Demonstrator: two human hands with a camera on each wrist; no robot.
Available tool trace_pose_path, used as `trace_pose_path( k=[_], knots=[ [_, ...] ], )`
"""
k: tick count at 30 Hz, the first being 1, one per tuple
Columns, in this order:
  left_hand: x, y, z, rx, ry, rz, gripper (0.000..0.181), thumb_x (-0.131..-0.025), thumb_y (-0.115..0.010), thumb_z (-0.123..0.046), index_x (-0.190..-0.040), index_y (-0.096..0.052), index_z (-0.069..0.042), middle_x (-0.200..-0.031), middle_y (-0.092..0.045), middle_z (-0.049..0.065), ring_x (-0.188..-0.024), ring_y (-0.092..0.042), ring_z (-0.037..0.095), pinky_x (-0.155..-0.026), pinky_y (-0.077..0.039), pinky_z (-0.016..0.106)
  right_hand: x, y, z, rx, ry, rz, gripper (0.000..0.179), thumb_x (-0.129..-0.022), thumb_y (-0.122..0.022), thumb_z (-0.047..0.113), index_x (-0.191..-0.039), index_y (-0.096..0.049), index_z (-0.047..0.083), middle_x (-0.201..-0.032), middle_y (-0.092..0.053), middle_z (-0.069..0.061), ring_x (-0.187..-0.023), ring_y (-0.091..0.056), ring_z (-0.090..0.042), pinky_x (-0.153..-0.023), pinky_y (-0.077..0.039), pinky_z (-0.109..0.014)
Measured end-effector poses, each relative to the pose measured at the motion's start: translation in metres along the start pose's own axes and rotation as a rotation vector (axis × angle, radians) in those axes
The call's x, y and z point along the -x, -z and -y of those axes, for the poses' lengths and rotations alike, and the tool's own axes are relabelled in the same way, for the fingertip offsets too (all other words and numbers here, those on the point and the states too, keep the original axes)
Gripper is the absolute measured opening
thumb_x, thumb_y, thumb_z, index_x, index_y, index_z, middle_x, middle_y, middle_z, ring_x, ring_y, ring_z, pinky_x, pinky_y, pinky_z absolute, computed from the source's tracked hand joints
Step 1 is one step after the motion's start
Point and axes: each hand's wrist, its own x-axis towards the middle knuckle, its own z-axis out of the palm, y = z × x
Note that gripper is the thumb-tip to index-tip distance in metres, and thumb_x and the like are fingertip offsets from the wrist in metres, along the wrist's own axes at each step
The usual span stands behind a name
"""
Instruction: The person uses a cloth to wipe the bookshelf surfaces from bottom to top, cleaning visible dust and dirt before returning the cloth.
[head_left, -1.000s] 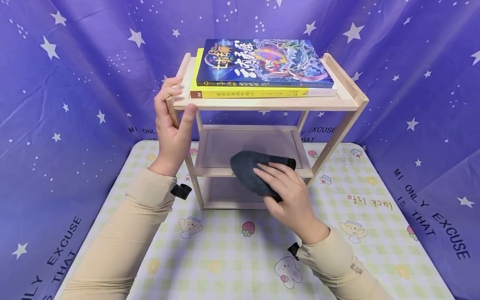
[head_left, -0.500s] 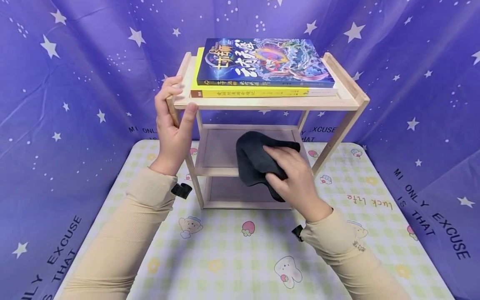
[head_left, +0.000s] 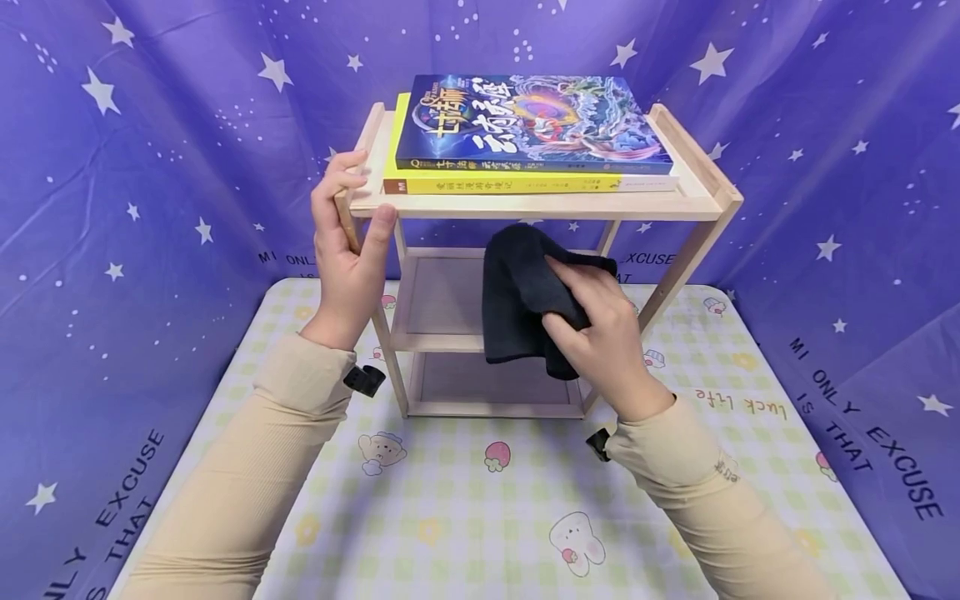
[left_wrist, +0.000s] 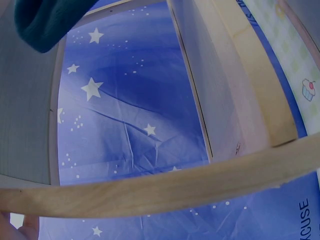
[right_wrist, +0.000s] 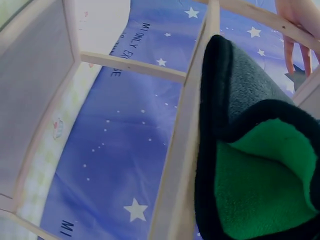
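Observation:
My right hand [head_left: 606, 337] pinches a dark cloth [head_left: 513, 292] between thumb and fingers, in front of the middle board [head_left: 438, 300] of a small wooden shelf unit. Seen from the right wrist, the folded cloth [right_wrist: 260, 185] has a grey face, a green face and a black edging. A corner of the cloth [left_wrist: 45, 25] hangs at the top left of the left wrist view. My left hand [head_left: 347, 267] grips the front left corner of the unit's top [head_left: 540, 206], thumb on the front, fingers over the side.
On the top lie a blue illustrated book [head_left: 540, 117] and, under it, a yellow book [head_left: 487, 185]. A lower board [head_left: 465, 383] sits near the checked tablecloth [head_left: 450, 500]. Purple curtains [head_left: 150, 167] with white stars surround the table.
My right hand has moved up and slightly to the right, lifting the cloth, which now hangs in folds instead of lying over the middle board's front edge. My left hand keeps its place.

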Motion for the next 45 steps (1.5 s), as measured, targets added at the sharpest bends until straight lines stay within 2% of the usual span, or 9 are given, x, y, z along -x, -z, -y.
trace_pose_path(
  k=[6, 9, 19, 22, 25, 29, 36, 41, 45],
  knots=[
    [-0.002, -0.001, -0.001, -0.002, -0.007, 0.001, 0.068, -0.094, -0.058, -0.054, -0.117, -0.038, 0.007, -0.145, -0.042, 0.019, -0.14, -0.039, 0.02, -0.113, -0.039, 0.04, -0.013, 0.002, 0.0, 0.012, -0.008, -0.119, 0.045, -0.079, -0.062, 0.006, -0.123, -0.067, 0.0, -0.111, -0.07, -0.023, -0.106, -0.062, -0.04, -0.098, -0.045, -0.047],
    [-0.003, -0.001, -0.001, -0.003, -0.01, 0.0, 0.068, -0.094, -0.058, -0.054, -0.117, -0.038, 0.007, -0.144, -0.042, 0.019, -0.14, -0.039, 0.02, -0.112, -0.039, 0.04, -0.017, 0.003, -0.003, 0.039, -0.01, -0.119, 0.045, -0.079, -0.062, 0.007, -0.124, -0.067, 0.001, -0.113, -0.07, -0.023, -0.108, -0.061, -0.041, -0.099, -0.044, -0.048],
    [-0.006, -0.001, -0.003, -0.006, -0.011, -0.008, 0.069, -0.094, -0.058, -0.055, -0.116, -0.038, 0.007, -0.145, -0.043, 0.019, -0.14, -0.039, 0.02, -0.112, -0.039, 0.039, -0.013, 0.0, -0.013, 0.143, -0.028, 0.274, 0.05, -0.086, -0.073, 0.025, -0.131, -0.064, 0.006, -0.116, -0.07, -0.02, -0.107, -0.064, -0.038, -0.09, -0.048, -0.053],
    [-0.006, -0.001, -0.003, -0.007, -0.011, -0.012, 0.069, -0.094, -0.058, -0.055, -0.116, -0.039, 0.007, -0.144, -0.043, 0.019, -0.141, -0.039, 0.02, -0.113, -0.039, 0.04, -0.009, -0.003, -0.012, 0.277, -0.042, 0.459, 0.052, -0.089, -0.068, 0.044, -0.131, -0.065, 0.015, -0.12, -0.071, -0.011, -0.113, -0.063, -0.033, -0.097, -0.04, -0.059],
    [-0.005, -0.001, -0.003, -0.011, -0.004, -0.013, 0.07, -0.094, -0.058, -0.056, -0.116, -0.039, 0.008, -0.145, -0.044, 0.019, -0.142, -0.037, 0.019, -0.112, -0.04, 0.039, -0.003, -0.005, -0.009, 0.428, -0.008, 0.584, 0.062, -0.087, -0.061, 0.062, -0.133, -0.064, 0.021, -0.126, -0.069, -0.002, -0.123, -0.059, -0.029, -0.112, -0.019, -0.066],
    [-0.004, 0.0, -0.003, -0.029, -0.005, -0.009, 0.069, -0.094, -0.057, -0.056, -0.116, -0.039, 0.007, -0.145, -0.044, 0.018, -0.143, -0.036, 0.019, -0.113, -0.039, 0.039, 0.003, -0.007, -0.005, 0.478, 0.083, 0.619, 0.077, -0.082, -0.062, 0.07, -0.136, -0.062, 0.016, -0.133, -0.066, -0.003, -0.129, -0.055, -0.029, -0.12, -0.004, -0.064],
    [-0.002, -0.001, -0.003, -0.047, -0.023, -0.006, 0.066, -0.095, -0.056, -0.054, -0.116, -0.04, 0.006, -0.144, -0.044, 0.02, -0.144, -0.036, 0.023, -0.117, -0.034, 0.039, 0.012, -0.013, -0.001, 0.381, 0.111, 0.77, 0.106, -0.073, -0.08, 0.058, -0.149, -0.038, -0.001, -0.155, -0.039, -0.019, -0.143, -0.039, -0.036, -0.119, -0.028, -0.05],
    [0.0, 0.0, -0.004, -0.065, -0.011, -0.004, 0.068, -0.094, -0.056, -0.057, -0.116, -0.04, 0.005, -0.145, -0.044, 0.019, -0.144, -0.035, 0.021, -0.117, -0.033, 0.038, 0.019, -0.018, -0.003, 0.411, 0.148, 0.744, 0.101, -0.071, -0.085, 0.034, -0.152, -0.034, 0.004, -0.154, -0.042, -0.018, -0.142, -0.041, -0.036, -0.115, -0.034, -0.052],
    [0.004, 0.0, -0.004, -0.061, 0.017, -0.008, 0.069, -0.094, -0.056, -0.058, -0.117, -0.04, 0.005, -0.146, -0.044, 0.017, -0.146, -0.031, 0.017, -0.117, -0.034, 0.038, 0.025, -0.021, -0.004, 0.432, 0.169, 0.707, 0.091, -0.075, -0.082, 0.034, -0.151, -0.04, 0.009, -0.151, -0.047, -0.015, -0.14, -0.044, -0.035, -0.114, -0.034, -0.055]
  ],
)
